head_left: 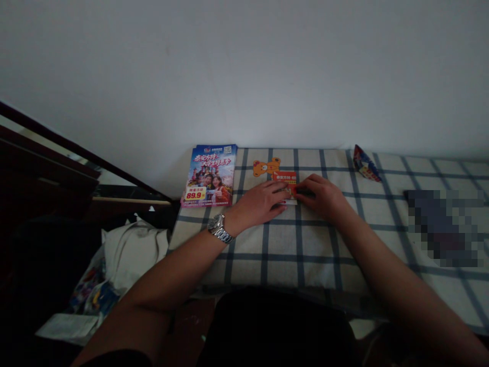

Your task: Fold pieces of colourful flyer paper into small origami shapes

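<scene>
A small red and white leaflet with printed characters lies on the checked cloth in front of me. My left hand, with a metal watch on its wrist, rests across the leaflet's lower left part, fingers stretched out over it. Thumb and fingers of my right hand are pinched together at the leaflet's right edge. Both hands hide much of its lower half. To the left is a stack of glossy flyers printed "89.9". A bear-shaped print or cutout shows just behind the leaflet.
A folded, colourful paper piece stands on the checked cloth at the back right. Farther right lies a dark, pixelated object. White bags sit low on the left, beside dark wooden furniture. A pale wall rises behind.
</scene>
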{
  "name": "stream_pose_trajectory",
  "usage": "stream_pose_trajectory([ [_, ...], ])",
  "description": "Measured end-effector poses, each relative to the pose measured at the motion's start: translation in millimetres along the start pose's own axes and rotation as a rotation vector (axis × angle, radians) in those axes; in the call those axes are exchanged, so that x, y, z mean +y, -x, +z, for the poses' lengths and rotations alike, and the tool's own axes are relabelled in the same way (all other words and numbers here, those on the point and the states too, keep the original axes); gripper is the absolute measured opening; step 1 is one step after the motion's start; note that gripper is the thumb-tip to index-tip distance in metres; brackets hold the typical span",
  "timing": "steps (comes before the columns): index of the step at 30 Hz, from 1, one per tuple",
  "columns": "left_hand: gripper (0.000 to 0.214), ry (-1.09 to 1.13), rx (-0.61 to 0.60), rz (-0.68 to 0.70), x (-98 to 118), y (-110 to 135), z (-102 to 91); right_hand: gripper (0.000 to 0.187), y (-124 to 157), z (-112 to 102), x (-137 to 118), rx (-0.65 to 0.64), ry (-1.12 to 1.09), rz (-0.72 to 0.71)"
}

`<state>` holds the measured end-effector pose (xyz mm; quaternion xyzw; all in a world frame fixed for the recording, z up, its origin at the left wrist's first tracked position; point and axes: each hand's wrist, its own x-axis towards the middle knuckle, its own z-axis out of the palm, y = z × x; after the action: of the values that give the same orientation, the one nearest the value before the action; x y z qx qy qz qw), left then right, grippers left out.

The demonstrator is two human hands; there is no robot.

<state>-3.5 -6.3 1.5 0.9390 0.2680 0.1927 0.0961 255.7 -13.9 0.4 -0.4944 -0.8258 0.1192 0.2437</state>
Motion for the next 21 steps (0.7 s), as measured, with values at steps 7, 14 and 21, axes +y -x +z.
stream_pose_trajectory([
  [7,0.028,-0.006,-0.007,-0.008,-0.1,0.1,-1.0,0.02,3.8,-0.3,8.2,-0.045,-0.026,-0.044],
  [14,0.029,-0.032,0.003,-0.008,-0.8,0.7,1.5,0.031,6.1,-2.5,8.9,-0.055,-0.062,-0.072],
  [21,0.035,-0.04,-0.031,-0.002,1.2,0.3,-1.5,0.022,5.3,-1.1,7.4,-0.035,-0.085,-0.054],
])
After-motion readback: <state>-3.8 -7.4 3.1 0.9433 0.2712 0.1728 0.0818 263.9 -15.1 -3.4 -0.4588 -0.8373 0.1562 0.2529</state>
